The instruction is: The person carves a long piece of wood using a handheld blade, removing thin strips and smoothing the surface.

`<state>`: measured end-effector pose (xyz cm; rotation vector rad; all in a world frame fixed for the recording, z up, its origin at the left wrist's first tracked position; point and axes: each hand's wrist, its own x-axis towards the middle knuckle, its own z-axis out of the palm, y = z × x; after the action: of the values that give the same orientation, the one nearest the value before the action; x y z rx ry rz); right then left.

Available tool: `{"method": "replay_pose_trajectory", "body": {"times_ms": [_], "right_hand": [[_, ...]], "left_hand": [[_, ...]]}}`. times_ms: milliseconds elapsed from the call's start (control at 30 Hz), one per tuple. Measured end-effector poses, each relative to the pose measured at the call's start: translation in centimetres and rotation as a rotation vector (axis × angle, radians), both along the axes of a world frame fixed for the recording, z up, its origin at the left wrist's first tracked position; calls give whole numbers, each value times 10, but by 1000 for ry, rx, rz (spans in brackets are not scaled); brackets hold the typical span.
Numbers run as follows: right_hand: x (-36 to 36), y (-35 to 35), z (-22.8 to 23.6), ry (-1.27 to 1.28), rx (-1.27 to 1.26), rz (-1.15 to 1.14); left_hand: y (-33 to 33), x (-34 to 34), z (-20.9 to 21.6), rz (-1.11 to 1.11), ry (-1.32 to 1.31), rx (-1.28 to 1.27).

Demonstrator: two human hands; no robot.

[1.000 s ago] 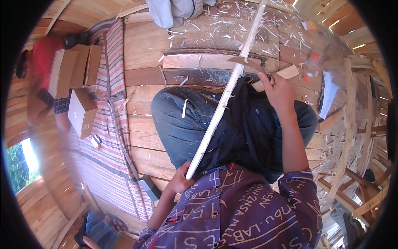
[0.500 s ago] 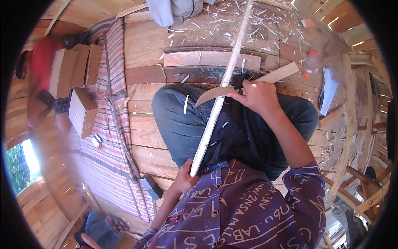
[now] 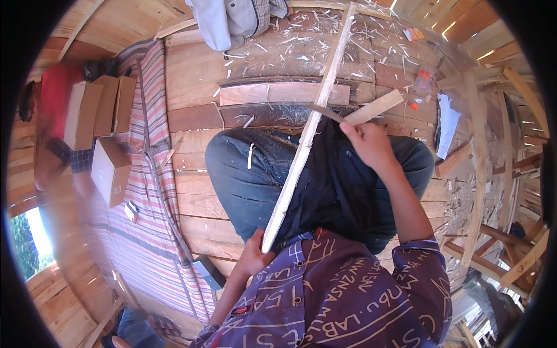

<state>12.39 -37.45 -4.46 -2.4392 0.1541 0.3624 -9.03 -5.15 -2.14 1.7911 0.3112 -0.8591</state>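
Note:
A long pale wooden stick point(image 3: 294, 176) slants across my lap, its near end at my waist and its far end above the floor. Around the near end my left hand point(image 3: 255, 254) is closed. My right hand point(image 3: 369, 143) grips a knife point(image 3: 329, 113) by its handle, which the fingers mostly hide. The blade lies across the stick beyond my knees, seen nearly edge-on and touching or very close to the wood. Black cloth point(image 3: 331, 185) covers my lap under the stick, and a curled shaving point(image 3: 250, 156) rests on my left thigh.
Wood shavings point(image 3: 301, 42) litter the plank floor ahead. Flat boards point(image 3: 284, 94) lie just past my knees, near a plastic bottle point(image 3: 423, 81). At left, cardboard boxes point(image 3: 110, 174) stand by a striped mat point(image 3: 152, 209), with a person in red point(image 3: 61, 93) beside them. Grey cloth point(image 3: 223, 23) lies at the back.
My right hand has moved the knife slightly away from me along the stick, and the blade has turned from its broad side to nearly edge-on. My left hand keeps its hold.

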Motion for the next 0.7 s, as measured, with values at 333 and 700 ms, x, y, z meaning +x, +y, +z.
{"method": "replay_pose_trajectory", "body": {"times_ms": [333,700], "right_hand": [[30,15,4,-462,-416,359],[51,14,-21,-352,-336,240]], "left_hand": [[2,-10,-10,1,-88,-6],[0,-4,-3,30,1,-15]]}}
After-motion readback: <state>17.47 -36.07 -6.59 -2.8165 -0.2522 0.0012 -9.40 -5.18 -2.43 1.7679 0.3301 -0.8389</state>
